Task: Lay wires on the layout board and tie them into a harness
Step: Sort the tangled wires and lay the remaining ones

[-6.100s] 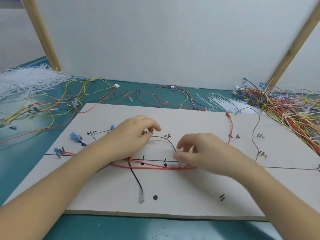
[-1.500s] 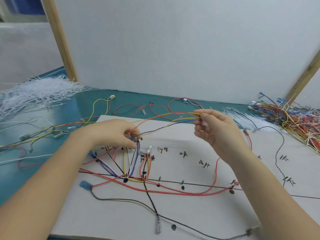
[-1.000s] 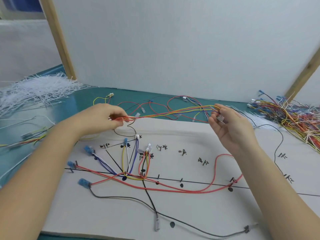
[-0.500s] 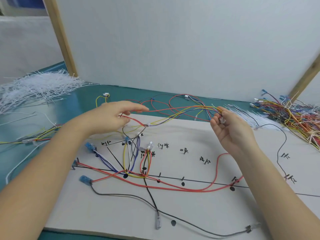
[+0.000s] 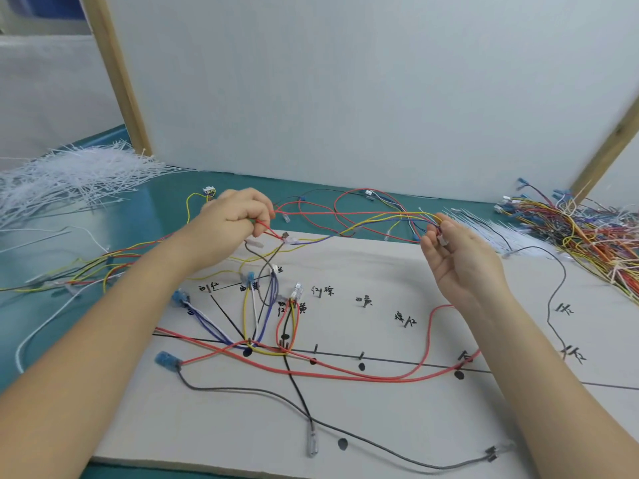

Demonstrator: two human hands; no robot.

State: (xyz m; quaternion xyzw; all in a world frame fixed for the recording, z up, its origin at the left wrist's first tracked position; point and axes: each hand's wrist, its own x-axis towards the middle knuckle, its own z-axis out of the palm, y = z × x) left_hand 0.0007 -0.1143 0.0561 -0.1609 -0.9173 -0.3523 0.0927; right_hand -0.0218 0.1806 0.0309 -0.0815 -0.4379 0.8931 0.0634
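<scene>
A grey layout board (image 5: 397, 420) with drawn black lines, pegs and handwritten labels lies on the teal table. Red, yellow, blue, white and black wires (image 5: 345, 373) run along its marked lines. Above the board's far edge a bundle of red, yellow and blue wires (image 5: 359, 219) stretches between my hands. My left hand (image 5: 231, 223) grips one end with curled fingers, a small white connector (image 5: 288, 239) hanging just below it. My right hand (image 5: 456, 254), palm up, pinches the other end, which carries a white connector.
A heap of white cable ties (image 5: 62, 181) lies at the far left. More white ties (image 5: 484, 229) and a tangle of coloured wires (image 5: 581, 233) fill the far right. Loose wires (image 5: 86, 267) trail off the board's left. A white panel (image 5: 345, 98) stands behind.
My left hand, open half a second ago, has closed around the wire bundle's left end. My right hand stays at the right end. Over six seconds, many more wires have appeared on the board.
</scene>
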